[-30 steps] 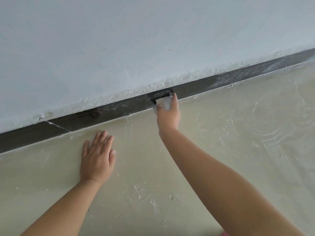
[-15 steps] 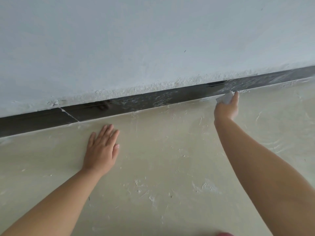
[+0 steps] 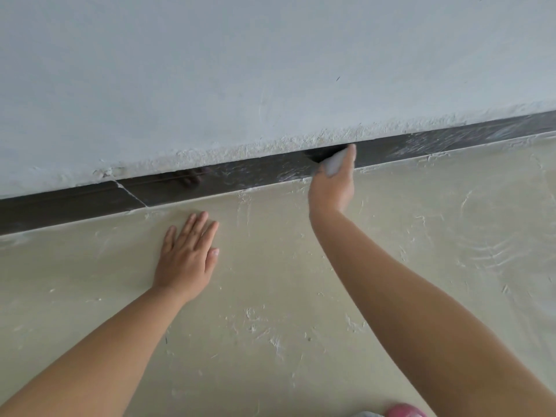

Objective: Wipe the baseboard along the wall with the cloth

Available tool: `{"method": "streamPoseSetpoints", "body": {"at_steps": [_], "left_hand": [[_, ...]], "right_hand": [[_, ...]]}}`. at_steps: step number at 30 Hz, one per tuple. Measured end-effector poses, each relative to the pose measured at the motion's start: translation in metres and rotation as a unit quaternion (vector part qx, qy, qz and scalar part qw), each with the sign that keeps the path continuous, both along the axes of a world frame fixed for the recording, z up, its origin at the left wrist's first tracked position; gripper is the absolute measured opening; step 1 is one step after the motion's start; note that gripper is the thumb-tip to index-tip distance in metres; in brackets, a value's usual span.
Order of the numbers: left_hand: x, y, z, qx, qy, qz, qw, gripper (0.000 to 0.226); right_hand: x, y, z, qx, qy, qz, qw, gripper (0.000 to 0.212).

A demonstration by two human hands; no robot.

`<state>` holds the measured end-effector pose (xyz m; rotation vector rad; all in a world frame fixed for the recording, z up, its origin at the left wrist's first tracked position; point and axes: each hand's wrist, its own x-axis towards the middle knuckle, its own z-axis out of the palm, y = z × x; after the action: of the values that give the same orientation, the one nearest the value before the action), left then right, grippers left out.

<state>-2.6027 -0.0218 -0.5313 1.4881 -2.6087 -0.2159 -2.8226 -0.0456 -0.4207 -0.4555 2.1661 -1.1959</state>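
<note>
Pressing pale cloth [image 3: 333, 167] against dark baseboard [image 3: 255, 173], right hand [image 3: 332, 188] gripping it, left hand [image 3: 186, 257] flat, fingers spread on floor [image 3: 421, 236]

Baseboard [image 3: 246, 176] dark, glossy, streaked with whitish smears — a pale crack [image 3: 131, 192] cuts across it. Wall [image 3: 240, 70] matt plaster, rough and crumbly along its lower edge; floor [image 3: 301, 281] smooth, matt beige with dried white splatter. Cloth [image 3: 334, 167] white, soft-looking.
</note>
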Motion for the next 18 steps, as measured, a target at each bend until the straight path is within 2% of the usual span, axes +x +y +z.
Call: {"method": "streamPoseSetpoints", "body": {"at_steps": [3, 5, 8, 12, 18], "left_hand": [[0.000, 0.000, 0.000, 0.007, -0.001, -0.002, 1.000, 0.048], [0.000, 0.001, 0.002, 0.024, 0.003, 0.000, 1.000, 0.050], [0.001, 0.003, 0.010, 0.051, 0.022, 0.004, 0.998, 0.050], [0.020, 0.008, 0.015, 0.016, 0.021, -0.010, 1.000, 0.041], [0.060, 0.019, 0.009, 0.033, 0.009, 0.045, 0.998, 0.040]], "right_hand": [[0.038, 0.013, 0.004, -0.016, -0.017, 0.115, 0.993, 0.063], [0.054, 0.017, -0.001, -0.023, -0.036, 0.133, 0.990, 0.063], [0.044, 0.015, -0.003, -0.028, -0.077, 0.031, 0.996, 0.063], [0.007, 0.013, 0.004, -0.053, -0.043, -0.063, 0.996, 0.060], [0.036, -0.007, 0.011, -0.087, -0.072, -0.080, 0.990, 0.055]]}}
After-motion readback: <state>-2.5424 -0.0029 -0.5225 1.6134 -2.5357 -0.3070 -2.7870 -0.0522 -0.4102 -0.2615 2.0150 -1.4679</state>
